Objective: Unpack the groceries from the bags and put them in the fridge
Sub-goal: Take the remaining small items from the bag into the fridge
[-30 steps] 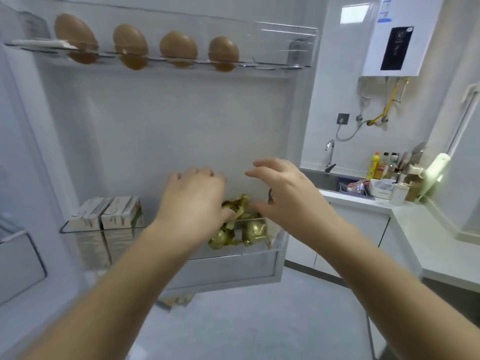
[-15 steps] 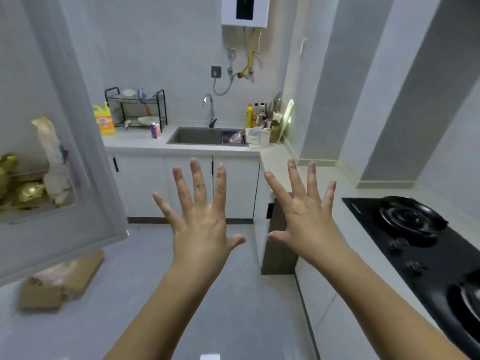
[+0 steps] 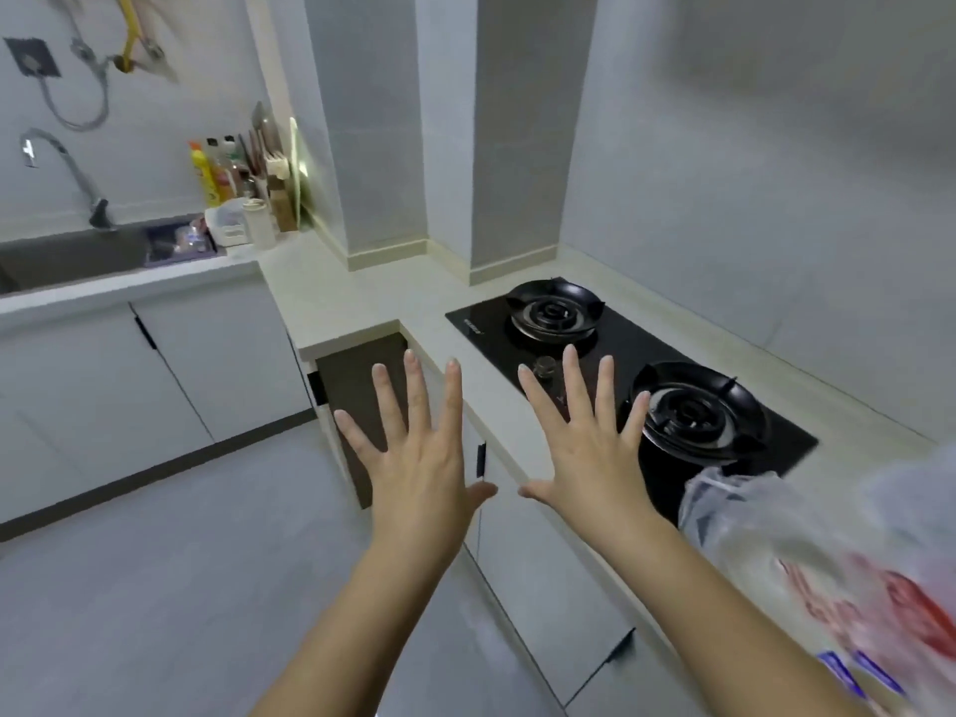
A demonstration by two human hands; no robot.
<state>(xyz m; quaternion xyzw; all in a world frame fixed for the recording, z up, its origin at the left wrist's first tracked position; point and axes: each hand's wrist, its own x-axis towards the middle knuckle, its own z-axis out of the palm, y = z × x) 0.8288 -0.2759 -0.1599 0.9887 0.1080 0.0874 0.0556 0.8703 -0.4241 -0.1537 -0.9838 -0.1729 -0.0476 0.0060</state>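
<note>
Grocery bag (image 3: 786,540) blurred, cropped at right, contents unclear

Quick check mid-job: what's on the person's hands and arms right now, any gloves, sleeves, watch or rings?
Nothing worn shows. The left hand and right hand are bare: no gloves, no rings in view. The left forearm and right forearm are bare down to the picture's edge: no sleeve, watch or band. Fingernails look short and unpainted.
</note>
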